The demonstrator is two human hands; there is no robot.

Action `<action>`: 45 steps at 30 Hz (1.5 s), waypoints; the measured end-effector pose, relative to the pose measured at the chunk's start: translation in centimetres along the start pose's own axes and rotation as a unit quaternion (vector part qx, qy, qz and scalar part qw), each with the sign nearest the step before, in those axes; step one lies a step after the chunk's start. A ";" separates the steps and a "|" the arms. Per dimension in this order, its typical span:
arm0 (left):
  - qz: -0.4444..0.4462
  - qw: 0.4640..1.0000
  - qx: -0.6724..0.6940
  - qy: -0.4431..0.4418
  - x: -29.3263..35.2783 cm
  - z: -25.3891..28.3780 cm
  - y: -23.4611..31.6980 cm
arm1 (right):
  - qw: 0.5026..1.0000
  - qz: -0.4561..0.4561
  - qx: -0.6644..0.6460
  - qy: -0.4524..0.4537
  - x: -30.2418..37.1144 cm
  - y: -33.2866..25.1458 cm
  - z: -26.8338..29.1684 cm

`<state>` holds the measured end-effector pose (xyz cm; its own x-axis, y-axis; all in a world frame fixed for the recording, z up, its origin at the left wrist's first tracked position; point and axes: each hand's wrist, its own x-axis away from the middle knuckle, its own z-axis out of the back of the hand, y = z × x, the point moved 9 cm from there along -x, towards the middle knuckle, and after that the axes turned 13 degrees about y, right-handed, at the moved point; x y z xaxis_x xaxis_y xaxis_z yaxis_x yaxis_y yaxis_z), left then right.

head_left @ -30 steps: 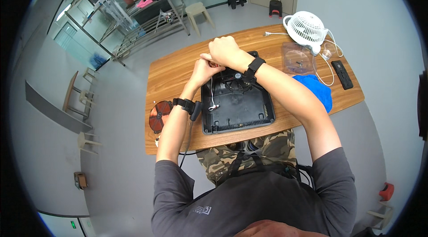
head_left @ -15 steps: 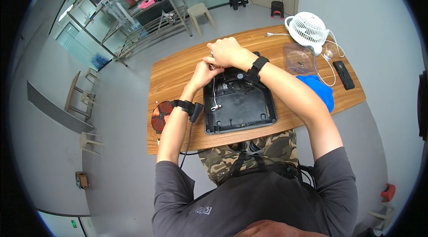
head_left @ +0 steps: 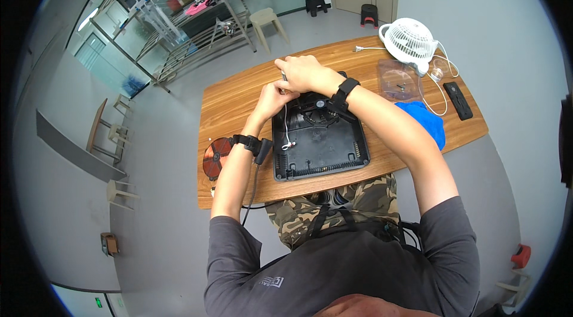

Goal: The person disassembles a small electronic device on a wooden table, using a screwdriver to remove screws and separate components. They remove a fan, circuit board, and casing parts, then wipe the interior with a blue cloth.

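A black plastic appliance housing (head_left: 325,147) lies open side up before me, with a round vented part (head_left: 321,115) in its far half. Over its far left corner my two hands meet. My left hand (head_left: 274,99) is closed, fingertips pinched together at that corner; what they grip is hidden. My right hand (head_left: 303,73) is closed just above it, around something small and greyish that I cannot make out. A thin white wire (head_left: 286,123) comes out below my left hand and ends in a small white connector (head_left: 289,145) inside the housing.
Left of the housing, beside my left forearm, lies a reddish-brown coil disc (head_left: 216,157). To the right are a blue cloth (head_left: 425,121), a clear tray (head_left: 396,79) with small parts, a white fan (head_left: 410,41) with its cord, and a black strip (head_left: 458,101). The wooden table's (head_left: 239,99) near edge is at my lap.
Both hands stay together at the housing's far left corner. My right hand has shifted very slightly; the view has also moved a little. The housing and wire look the same.
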<state>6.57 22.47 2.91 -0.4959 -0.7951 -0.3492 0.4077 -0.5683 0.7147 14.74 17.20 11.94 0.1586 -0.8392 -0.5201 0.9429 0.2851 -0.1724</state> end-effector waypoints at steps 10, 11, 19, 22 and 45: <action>-0.006 0.999 -0.023 -0.023 0.4 -0.2 -0.4 | 0.996 0.000 -0.040 -0.080 -0.2 0.0 -0.8; -0.002 0.999 -0.020 -0.030 0.2 -0.3 -0.4 | 0.997 0.002 -0.038 -0.067 -0.1 0.3 -0.7; -0.002 0.999 -0.044 0.027 0.3 -0.1 2.2 | 0.997 -0.060 0.025 -0.037 -0.2 2.0 -0.8; -0.024 0.998 -0.033 0.042 0.4 0.1 2.3 | 0.998 -0.044 0.025 -0.047 -0.1 1.8 -0.8; -0.055 0.993 -0.054 0.089 0.2 1.0 2.8 | 0.997 -0.062 -0.033 0.035 0.2 1.7 -0.2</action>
<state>6.83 20.92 5.51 -0.4027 -0.7458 -0.5306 0.4422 -0.6661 0.6006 16.28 17.59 11.40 0.0179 -0.8360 -0.5484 0.9323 0.2122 -0.2930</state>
